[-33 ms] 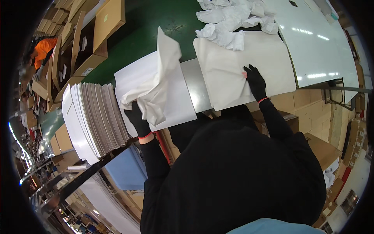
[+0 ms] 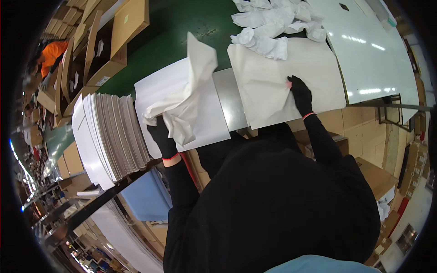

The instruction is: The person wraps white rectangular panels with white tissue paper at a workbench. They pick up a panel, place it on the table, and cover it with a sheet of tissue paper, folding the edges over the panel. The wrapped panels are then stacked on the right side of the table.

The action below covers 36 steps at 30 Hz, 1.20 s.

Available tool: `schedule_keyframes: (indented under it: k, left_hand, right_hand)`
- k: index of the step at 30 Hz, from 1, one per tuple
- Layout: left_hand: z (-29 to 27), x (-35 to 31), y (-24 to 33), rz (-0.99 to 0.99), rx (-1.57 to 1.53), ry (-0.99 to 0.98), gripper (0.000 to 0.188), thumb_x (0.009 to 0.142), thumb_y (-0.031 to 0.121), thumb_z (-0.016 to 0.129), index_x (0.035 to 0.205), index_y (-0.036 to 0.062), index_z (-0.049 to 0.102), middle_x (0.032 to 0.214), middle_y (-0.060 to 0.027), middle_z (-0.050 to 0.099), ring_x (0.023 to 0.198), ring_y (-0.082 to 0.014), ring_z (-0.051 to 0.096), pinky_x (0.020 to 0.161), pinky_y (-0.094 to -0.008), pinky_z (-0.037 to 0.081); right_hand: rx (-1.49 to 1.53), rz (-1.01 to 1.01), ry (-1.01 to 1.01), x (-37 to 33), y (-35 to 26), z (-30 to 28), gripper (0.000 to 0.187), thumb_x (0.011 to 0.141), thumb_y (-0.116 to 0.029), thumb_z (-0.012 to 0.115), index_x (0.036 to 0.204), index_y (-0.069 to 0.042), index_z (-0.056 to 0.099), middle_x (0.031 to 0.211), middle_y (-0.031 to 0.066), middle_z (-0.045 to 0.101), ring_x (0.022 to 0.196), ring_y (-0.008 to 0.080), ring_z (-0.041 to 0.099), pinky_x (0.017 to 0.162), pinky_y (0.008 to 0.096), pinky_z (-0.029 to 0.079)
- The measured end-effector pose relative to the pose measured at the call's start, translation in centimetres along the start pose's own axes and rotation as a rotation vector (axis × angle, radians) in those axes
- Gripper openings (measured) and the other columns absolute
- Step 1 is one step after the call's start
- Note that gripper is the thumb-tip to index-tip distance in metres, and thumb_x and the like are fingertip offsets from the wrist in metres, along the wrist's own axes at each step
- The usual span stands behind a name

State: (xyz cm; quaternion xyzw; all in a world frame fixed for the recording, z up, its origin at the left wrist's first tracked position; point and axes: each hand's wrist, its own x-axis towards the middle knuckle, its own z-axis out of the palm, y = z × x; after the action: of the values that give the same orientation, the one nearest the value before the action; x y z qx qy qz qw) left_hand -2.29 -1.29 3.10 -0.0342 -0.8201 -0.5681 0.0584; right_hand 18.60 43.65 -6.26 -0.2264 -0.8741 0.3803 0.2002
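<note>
My left hand [image 2: 163,140], in a black glove, is closed on a crumpled off-white paper sheet [image 2: 178,116]. One corner of that sheet stands up above a flat white sheet [image 2: 157,84] lying under it. Further right, my right hand [image 2: 302,96], also gloved in black with a bare pink fingertip showing, pinches a large cream paper sheet [image 2: 268,91]. Creases run through this sheet toward the fingers. Between the two sheets shows a strip of grey metal plate [image 2: 231,98].
A tall stack of white-faced boards [image 2: 111,136] stands at my left. Crumpled white papers [image 2: 268,27] lie at the far side of the green table [image 2: 182,25]. Open cardboard boxes [image 2: 109,63] stand far left, near a person in orange [image 2: 52,54]. A pale glossy table [image 2: 368,59] adjoins right.
The raised corner of the crumpled sheet has shifted slightly to the right, along with my left hand. My right hand stays at nearly the same place on the cream sheet.
</note>
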Motion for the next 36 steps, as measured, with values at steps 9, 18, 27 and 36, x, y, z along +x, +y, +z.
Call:
schedule_keyframes:
  k: [9, 18, 27, 36]
  left_hand:
    - [3.7, -3.2, 11.4, 0.154, -0.357, -0.180, 0.038, 0.089, 0.017, 0.061, 0.122, 0.0006, 0.054, 0.103, -0.0063, 0.060, 0.097, -0.0158, 0.056, 0.089, -0.0290, 0.044]
    - [1.5, -3.1, 5.3, 0.493, 0.265, -0.318, 0.051, 0.081, 0.006, 0.059, 0.130, 0.0003, 0.049, 0.115, -0.0139, 0.060, 0.105, -0.0266, 0.059, 0.092, -0.0360, 0.045]
    - [-4.6, -2.3, 0.1, 0.230, 0.064, -0.054, 0.045, 0.084, 0.005, 0.060, 0.127, 0.0012, 0.052, 0.120, -0.0149, 0.060, 0.109, -0.0255, 0.059, 0.089, -0.0335, 0.046]
    - [-3.3, -2.4, -0.9, 0.085, 0.199, -0.090, 0.044, 0.082, 0.004, 0.061, 0.126, 0.0016, 0.053, 0.117, -0.0161, 0.061, 0.107, -0.0289, 0.061, 0.089, -0.0341, 0.046]
  right_hand:
    - [0.446, -0.290, -0.010, 11.5, -8.5, -3.5, 0.026, 0.096, -0.013, 0.044, 0.112, 0.002, 0.058, 0.105, 0.0118, 0.064, 0.097, 0.0176, 0.061, 0.086, 0.0317, 0.049]
    - [0.833, -0.132, -0.840, 4.2, -30.1, 3.9, 0.021, 0.093, -0.018, 0.058, 0.100, 0.002, 0.062, 0.090, 0.0123, 0.067, 0.086, 0.0170, 0.063, 0.078, 0.0309, 0.050]
    - [-0.592, -0.518, -0.469, 15.6, -7.3, 9.0, 0.065, 0.075, -0.032, 0.068, 0.133, -0.009, 0.047, 0.130, 0.0245, 0.049, 0.121, 0.0384, 0.047, 0.102, 0.0425, 0.039]
    - [-0.893, -0.318, -0.646, 23.2, -5.5, 9.9, 0.052, 0.068, -0.028, 0.070, 0.118, -0.015, 0.061, 0.133, 0.0162, 0.049, 0.126, 0.0359, 0.042, 0.102, 0.0438, 0.039]
